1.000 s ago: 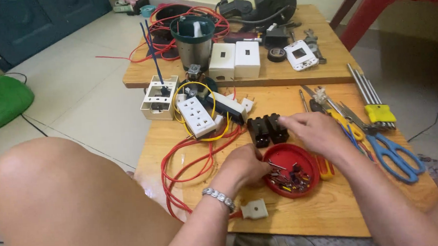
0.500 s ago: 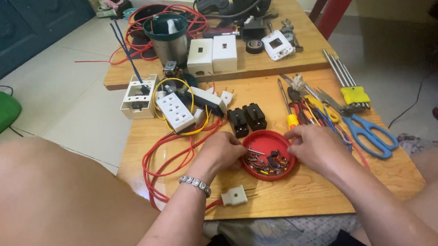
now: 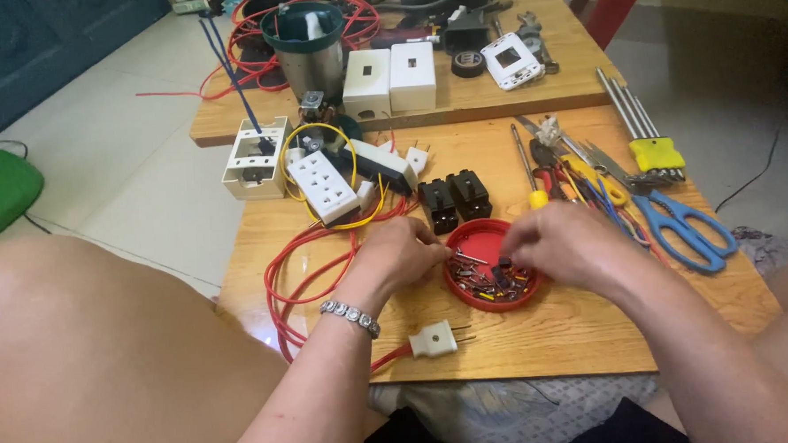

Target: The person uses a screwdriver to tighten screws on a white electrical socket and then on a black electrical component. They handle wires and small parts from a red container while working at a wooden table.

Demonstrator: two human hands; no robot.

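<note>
Wooden desk (image 3: 593,328): left hand (image 3: 396,257) steadied red dish (image 3: 465,236); right hand (image 3: 559,241) pinched among screws (image 3: 489,279). Best picked slowly, dish held still.

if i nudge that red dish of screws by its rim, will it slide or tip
The red dish looks shallow and wide, lying flat on the wooden table, so it would probably slide rather than tip. It looks like light plastic, so a hard nudge could jostle the small screws. Both hands, left hand and right hand, are at its rim.
</note>
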